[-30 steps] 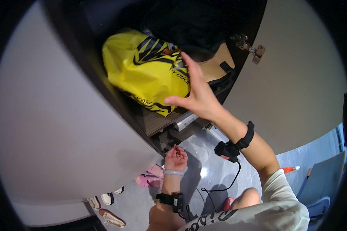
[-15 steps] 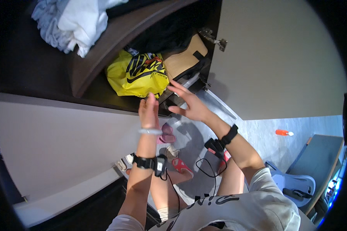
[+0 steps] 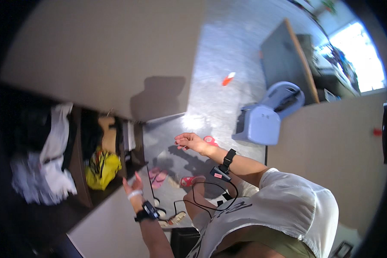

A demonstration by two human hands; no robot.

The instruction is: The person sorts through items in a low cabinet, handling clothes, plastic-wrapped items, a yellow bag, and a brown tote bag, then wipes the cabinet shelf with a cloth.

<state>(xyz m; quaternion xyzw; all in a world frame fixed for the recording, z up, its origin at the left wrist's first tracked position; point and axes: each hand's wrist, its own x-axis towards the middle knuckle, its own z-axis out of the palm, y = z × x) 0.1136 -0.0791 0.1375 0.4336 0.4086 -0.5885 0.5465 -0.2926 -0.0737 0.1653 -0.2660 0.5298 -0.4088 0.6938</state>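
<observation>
Yellow, with black markings, a bag (image 3: 101,168) lies on a dark wardrobe shelf (image 3: 112,193) at the left of the frame, below a hanging white garment (image 3: 58,137). The left hand (image 3: 133,184) is just to the right of the bag, near the shelf's front edge, its grip apart with fingers spread and holding nothing; whether it touches the shelf I cannot tell. The right hand (image 3: 191,142) is well apart from the bag, at the middle of the frame above the grey floor (image 3: 228,107), fingers loosely open and empty (both wrists carry dark bands). Pink sandals (image 3: 158,176) lie on the floor between the two hands. A pale blue plastic chair (image 3: 266,116) sits at the upper right.
</observation>
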